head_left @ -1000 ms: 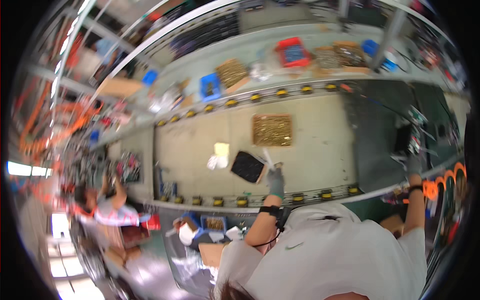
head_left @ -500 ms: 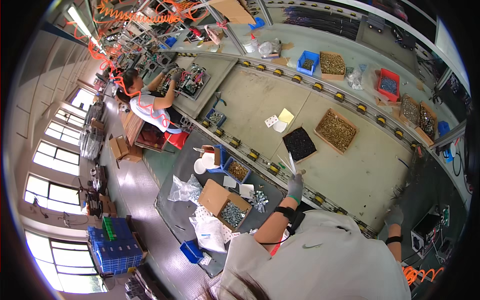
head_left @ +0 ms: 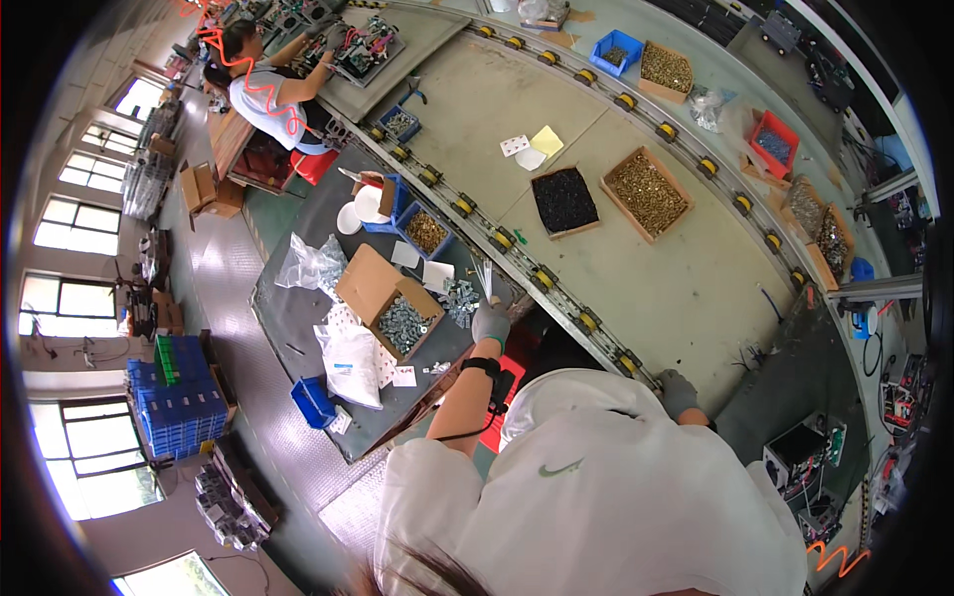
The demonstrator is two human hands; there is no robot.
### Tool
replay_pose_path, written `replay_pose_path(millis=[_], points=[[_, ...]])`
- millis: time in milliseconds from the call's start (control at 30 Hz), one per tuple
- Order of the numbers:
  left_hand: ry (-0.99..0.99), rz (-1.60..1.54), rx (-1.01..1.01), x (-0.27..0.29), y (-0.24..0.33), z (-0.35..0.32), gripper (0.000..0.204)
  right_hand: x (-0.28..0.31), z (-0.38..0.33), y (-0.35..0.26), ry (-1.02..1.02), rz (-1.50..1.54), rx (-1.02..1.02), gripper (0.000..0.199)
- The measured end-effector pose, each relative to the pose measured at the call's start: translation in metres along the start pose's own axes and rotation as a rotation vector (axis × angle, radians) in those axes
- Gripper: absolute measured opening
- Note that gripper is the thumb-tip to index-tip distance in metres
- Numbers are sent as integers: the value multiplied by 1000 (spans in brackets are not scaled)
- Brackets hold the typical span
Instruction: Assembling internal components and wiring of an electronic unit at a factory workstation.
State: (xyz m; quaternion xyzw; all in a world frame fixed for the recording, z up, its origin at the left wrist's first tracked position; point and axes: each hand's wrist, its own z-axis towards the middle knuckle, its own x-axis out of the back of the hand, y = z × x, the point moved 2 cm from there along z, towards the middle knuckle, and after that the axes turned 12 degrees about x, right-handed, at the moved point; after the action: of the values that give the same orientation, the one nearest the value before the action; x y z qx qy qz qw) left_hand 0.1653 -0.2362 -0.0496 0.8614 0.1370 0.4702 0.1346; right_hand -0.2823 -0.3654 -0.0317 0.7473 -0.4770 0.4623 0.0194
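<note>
My left hand (head_left: pixel 490 323), in a grey glove, is closed around a bunch of thin white cable ties (head_left: pixel 484 278) that fan out above the fist. It is over the near edge of the dark side table, beside a loose heap of silvery metal parts (head_left: pixel 460 301). My right hand (head_left: pixel 679 394), also gloved, lies on the near rail of the conveyor line, its fingers loosely apart with nothing seen in them. Just left of the heap is an open cardboard box of grey metal fasteners (head_left: pixel 402 326).
On the line stand a tray of black small parts (head_left: pixel 565 201) and a carton of brassy fasteners (head_left: pixel 646 193). Blue bins (head_left: pixel 424 232) and a white bag (head_left: pixel 351 366) crowd the side table. A co-worker (head_left: pixel 273 94) handles a wired unit farther up. Electronics (head_left: pixel 798 452) sit at right.
My left hand has swung with the cable ties from the line's rail back over the side table. My right hand has come in from the far right onto the near rail. The view has shifted.
</note>
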Motion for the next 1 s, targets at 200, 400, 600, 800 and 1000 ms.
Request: replay_pose_path(millis=[200, 400, 600, 800, 1000], points=[[338, 434, 129, 3, 15, 14, 28, 27, -6, 17, -23, -55, 12, 36], [430, 480, 34, -10, 5, 24, 34, 44, -2, 40, -5, -76, -52, 33], [458, 513, -48, 11, 4, 25, 39, 46, 18, 33, -38, -43, -69, 33], [402, 494, -105, 45, 17, 4, 50, 43, 36, 25, -17, 39, -55, 34], [546, 304, -404, 63, 70, -29, 67, 35, 34, 31, 27, 116, -150, 34]])
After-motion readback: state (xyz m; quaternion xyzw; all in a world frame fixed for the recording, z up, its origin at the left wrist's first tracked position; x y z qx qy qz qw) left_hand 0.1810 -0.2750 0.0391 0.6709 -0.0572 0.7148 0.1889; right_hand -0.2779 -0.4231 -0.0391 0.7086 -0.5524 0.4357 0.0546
